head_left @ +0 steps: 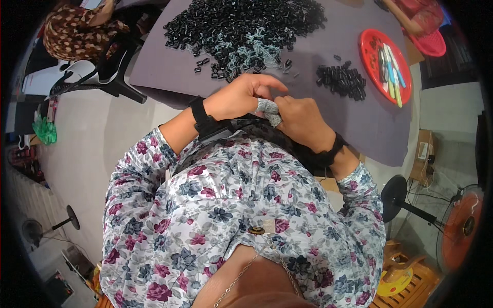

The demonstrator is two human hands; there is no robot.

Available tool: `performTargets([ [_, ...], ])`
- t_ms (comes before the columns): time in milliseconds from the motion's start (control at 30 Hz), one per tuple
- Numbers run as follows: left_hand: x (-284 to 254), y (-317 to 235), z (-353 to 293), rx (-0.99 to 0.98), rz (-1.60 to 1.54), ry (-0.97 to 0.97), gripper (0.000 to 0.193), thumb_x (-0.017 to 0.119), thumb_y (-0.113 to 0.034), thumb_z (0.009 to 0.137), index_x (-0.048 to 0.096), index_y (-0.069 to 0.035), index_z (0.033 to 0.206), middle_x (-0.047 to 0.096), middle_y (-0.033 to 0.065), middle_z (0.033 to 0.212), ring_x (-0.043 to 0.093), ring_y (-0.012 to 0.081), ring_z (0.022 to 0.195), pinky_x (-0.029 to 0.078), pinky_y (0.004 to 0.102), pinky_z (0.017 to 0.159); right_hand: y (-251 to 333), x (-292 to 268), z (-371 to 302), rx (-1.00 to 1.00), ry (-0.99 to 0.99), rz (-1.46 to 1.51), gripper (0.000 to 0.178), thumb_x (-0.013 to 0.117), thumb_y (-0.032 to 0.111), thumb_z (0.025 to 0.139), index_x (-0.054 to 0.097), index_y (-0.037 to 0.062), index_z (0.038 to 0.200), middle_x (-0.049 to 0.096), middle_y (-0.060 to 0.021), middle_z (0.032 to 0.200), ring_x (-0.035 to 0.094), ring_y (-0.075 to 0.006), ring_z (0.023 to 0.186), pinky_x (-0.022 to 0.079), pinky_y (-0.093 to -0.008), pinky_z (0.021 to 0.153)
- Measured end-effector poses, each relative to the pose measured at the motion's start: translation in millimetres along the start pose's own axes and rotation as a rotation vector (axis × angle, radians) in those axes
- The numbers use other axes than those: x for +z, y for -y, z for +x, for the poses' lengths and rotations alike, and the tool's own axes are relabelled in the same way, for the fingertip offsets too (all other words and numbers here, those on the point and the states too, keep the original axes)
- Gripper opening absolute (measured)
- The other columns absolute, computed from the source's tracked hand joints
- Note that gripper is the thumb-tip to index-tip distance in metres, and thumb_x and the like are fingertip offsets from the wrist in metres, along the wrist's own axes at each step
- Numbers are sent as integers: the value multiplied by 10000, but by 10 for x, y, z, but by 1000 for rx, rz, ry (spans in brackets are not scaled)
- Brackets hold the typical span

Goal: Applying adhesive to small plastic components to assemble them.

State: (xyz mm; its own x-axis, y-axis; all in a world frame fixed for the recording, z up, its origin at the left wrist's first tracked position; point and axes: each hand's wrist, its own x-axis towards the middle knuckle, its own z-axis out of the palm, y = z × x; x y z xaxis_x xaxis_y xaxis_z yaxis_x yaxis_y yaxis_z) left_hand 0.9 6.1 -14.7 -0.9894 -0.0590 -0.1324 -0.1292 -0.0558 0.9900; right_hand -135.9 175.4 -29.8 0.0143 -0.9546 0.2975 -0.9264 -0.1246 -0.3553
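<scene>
My left hand (240, 96) and my right hand (304, 119) meet over the table's near edge, close to my body. The left index finger arches toward the right hand, while its other fingers curl inward. My right hand is closed, its fingers bent against the left fingertips. Grey knit wrapping (268, 109) covers fingers where the hands meet. Whatever they pinch is hidden or too small to name. Just beyond lies a big heap of short black cylindrical pieces (226, 25), with small pale blue-grey pieces (257, 51) at its near side. A smaller black pile (341, 81) sits to the right.
A red round tray (367, 56) at the table's right holds knife-like tools with coloured handles (393, 77). Two other people sit at the far left (77, 31) and far right (421, 15). A black chair (120, 72) stands left; an orange fan (462, 228) stands right.
</scene>
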Motion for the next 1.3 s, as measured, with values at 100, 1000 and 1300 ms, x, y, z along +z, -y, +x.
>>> performTargets([
  [100, 69, 5, 72, -6, 25, -35, 390, 652, 0, 923, 611, 7, 1311, 690, -5, 809, 590, 46, 703, 483, 217, 664, -52, -79, -35, 25, -35, 0, 250, 734, 218, 811, 598, 32, 907, 652, -155, 802, 664, -355, 683, 529, -439, 598],
  [1000, -316, -276, 834, 200, 1322, -188, 325, 630, 3, 738, 724, -85, 1036, 644, 126, 972, 655, 355, 963, 540, 446, 827, -897, -209, 670, 200, 14, 55, 247, 630, 16, 800, 672, 11, 1043, 678, -186, 999, 646, -394, 950, 517, -468, 831],
  [1300, -480, -54, 742, 313, 1245, -270, 259, 614, 15, 752, 692, -26, 995, 671, 147, 878, 674, 343, 821, 541, 427, 739, -789, -256, 399, 244, -94, 128, 222, 619, -31, 783, 653, 8, 998, 644, -183, 963, 634, -402, 947, 515, -468, 810],
])
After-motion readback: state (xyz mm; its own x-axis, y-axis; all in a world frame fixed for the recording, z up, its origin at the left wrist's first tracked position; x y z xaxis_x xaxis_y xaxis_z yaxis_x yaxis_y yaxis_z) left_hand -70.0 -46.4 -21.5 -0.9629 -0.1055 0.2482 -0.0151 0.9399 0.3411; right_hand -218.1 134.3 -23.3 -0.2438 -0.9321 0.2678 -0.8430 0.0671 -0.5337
